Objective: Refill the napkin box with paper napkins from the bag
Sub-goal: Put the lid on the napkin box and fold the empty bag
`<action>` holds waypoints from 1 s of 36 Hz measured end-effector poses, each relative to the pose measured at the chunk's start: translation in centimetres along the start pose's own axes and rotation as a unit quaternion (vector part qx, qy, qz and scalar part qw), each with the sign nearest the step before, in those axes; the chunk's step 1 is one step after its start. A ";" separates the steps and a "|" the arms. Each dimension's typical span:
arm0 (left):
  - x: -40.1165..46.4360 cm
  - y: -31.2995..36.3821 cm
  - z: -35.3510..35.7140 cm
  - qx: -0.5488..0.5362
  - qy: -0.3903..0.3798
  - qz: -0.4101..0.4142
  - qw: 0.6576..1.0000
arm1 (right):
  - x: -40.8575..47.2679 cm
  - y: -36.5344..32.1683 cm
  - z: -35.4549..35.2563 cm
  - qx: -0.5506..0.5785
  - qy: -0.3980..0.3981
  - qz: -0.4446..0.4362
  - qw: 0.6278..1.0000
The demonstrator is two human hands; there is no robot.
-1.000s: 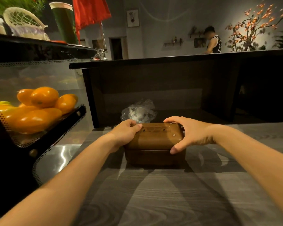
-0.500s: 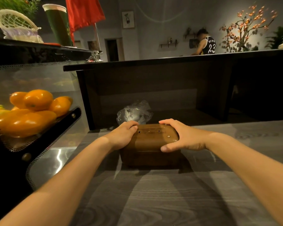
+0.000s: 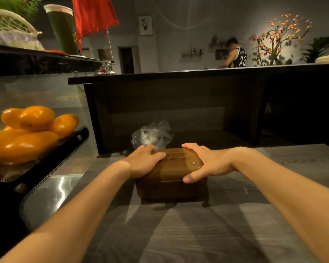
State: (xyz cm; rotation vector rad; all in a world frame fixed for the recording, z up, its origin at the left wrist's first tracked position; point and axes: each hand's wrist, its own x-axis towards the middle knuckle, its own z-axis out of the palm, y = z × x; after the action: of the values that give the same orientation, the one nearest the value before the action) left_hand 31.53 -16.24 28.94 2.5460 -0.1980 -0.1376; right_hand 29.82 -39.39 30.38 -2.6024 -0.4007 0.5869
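Observation:
A brown wooden napkin box (image 3: 171, 173) stands on the grey wood-grain counter (image 3: 179, 234) in the middle of the view, its lid closed. My left hand (image 3: 142, 163) grips the lid's left end, fingers curled over its top edge. My right hand (image 3: 205, 162) grips the lid's right end, thumb hooked down the front at the seam. Right behind the box lies a crumpled clear plastic bag (image 3: 152, 134); what it holds cannot be made out.
A glass display case (image 3: 38, 103) with oranges (image 3: 34, 118) on a black perforated tray fills the left side. A dark raised bar counter (image 3: 179, 76) rises behind the box. Far behind it stands a person in a numbered jersey (image 3: 235, 56). Grey counter stretches toward me and rightward.
Both hands have closed in on the lid: the left fingers slid further over the top, the right thumb dropped to the front seam. The box stays in place.

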 end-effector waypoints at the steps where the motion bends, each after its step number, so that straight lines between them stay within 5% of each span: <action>1: 0.0 0.0 0.0 0.001 -0.001 -0.001 1.000 | 0.1 0.1 0.1 0.010 0.000 0.000 1.000; 15: -0.5 0.6 0.2 -0.026 0.000 -0.027 0.999 | -0.2 0.4 0.3 0.025 0.017 -0.002 1.000; 24: -2.2 2.5 2.4 -0.115 -0.032 -0.004 0.993 | -3.3 -1.0 -2.8 -0.165 -0.006 0.076 0.983; 31: -3.5 4.3 3.5 -0.079 -0.032 0.057 0.995 | -4.4 -4.1 -1.1 -0.130 0.004 -0.045 0.990; 36: -4.0 3.8 3.4 -0.084 -0.027 0.058 0.994 | -4.2 -4.7 -0.2 -0.178 0.040 -0.023 0.983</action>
State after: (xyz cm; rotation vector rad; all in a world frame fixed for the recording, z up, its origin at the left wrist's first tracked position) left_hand 26.72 -20.53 28.49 2.3594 -0.3408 -0.1716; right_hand 25.46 -36.93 34.18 -2.9347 -0.5836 0.4252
